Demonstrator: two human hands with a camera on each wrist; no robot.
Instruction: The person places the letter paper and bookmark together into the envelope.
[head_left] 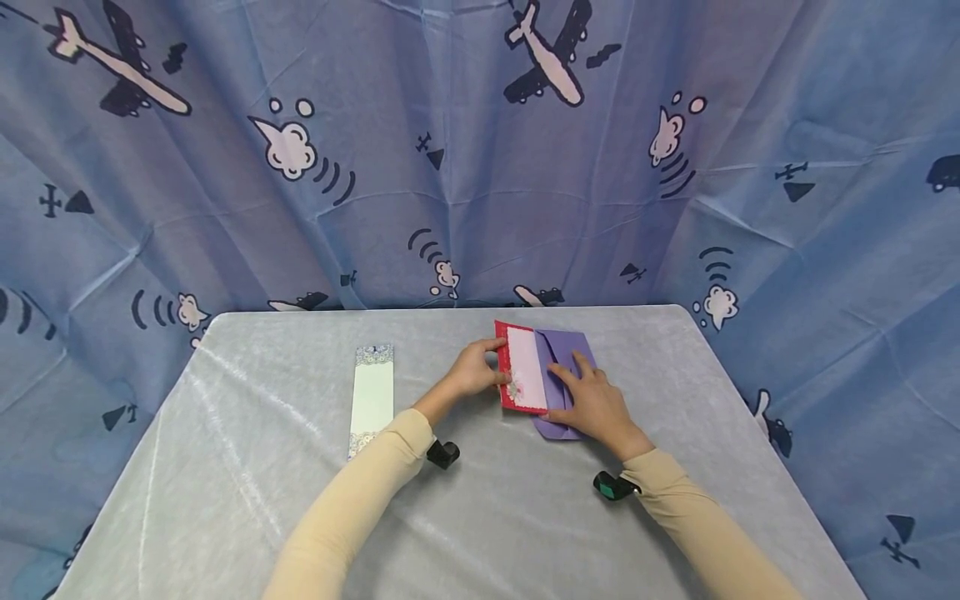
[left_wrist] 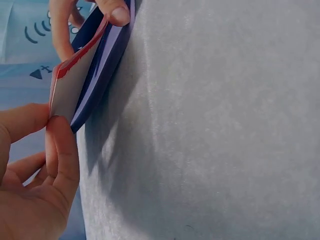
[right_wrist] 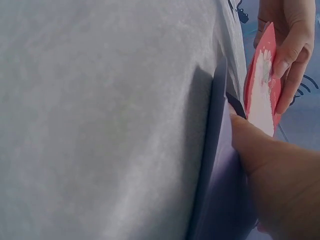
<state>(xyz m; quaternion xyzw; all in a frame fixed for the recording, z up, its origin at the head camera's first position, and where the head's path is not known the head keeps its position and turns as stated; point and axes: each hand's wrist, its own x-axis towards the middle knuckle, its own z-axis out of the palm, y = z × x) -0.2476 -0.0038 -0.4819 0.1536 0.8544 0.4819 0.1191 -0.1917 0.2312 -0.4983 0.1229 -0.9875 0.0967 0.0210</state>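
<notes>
Fingers just right of the pale strip (head_left: 372, 383) lying flat on the bench (head_left: 247, 475) belong to the left hand (head_left: 471, 371), and they're pinching the red card (head_left: 528, 367) by its left edge. So the card's sitting between the two hands, right side overlapping the purple envelope (head_left: 564, 344); can't tell if that side's tucked in. Right hand (head_left: 600, 407) holds the envelope, thumb and fingers spread apart across it.

Workspace with table (head_left: 255, 433), airplane-print curtain (head_left: 480, 158)
</notes>
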